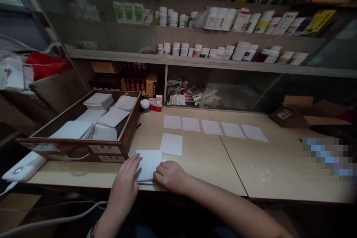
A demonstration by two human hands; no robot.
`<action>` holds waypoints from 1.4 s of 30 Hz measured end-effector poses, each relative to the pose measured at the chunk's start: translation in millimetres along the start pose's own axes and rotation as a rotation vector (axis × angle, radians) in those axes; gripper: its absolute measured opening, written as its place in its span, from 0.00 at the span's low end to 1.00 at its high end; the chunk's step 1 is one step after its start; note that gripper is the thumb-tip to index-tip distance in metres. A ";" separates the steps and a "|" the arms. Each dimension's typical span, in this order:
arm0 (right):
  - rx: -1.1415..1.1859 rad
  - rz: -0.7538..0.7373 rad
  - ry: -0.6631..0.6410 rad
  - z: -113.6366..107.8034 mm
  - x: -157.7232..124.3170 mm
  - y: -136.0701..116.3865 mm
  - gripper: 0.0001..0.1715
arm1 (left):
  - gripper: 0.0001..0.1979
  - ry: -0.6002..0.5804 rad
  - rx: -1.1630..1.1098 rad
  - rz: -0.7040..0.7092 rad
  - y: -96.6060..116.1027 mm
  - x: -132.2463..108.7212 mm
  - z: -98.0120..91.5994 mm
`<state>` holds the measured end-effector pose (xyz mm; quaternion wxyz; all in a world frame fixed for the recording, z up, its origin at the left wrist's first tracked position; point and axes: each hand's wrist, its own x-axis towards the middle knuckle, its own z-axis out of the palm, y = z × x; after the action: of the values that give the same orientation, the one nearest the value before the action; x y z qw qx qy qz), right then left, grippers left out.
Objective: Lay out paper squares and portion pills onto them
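Note:
A small stack of white paper squares (148,163) lies at the near edge of the tan counter (267,171). My left hand (126,180) rests on its left side with fingers stretched flat. My right hand (170,175) is curled, its fingertips pinching the stack's right edge. One white sheet (171,144) lies just beyond the stack. Farther back, several white sheets (212,127) lie side by side in a row.
A wooden drawer (75,148) holding stacks of white paper stands at the left. A small white jar (144,106) and red boxes (156,104) sit behind it. Shelves of medicine bottles (223,50) fill the back. A cardboard box (304,113) is at the right. A white device (23,166) lies at the left edge.

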<state>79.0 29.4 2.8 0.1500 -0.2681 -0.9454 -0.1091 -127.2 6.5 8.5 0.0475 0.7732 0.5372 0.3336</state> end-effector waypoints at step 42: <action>0.003 0.497 -0.021 -40.6 -126.6 74.0 0.14 | 0.15 -0.139 0.285 0.097 39.6 -9.3 40.9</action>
<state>230.7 19.3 6.7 0.1627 -0.4935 -0.8519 -0.0646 -74.2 -6.5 -10.3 -0.0417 0.8184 0.5366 0.2014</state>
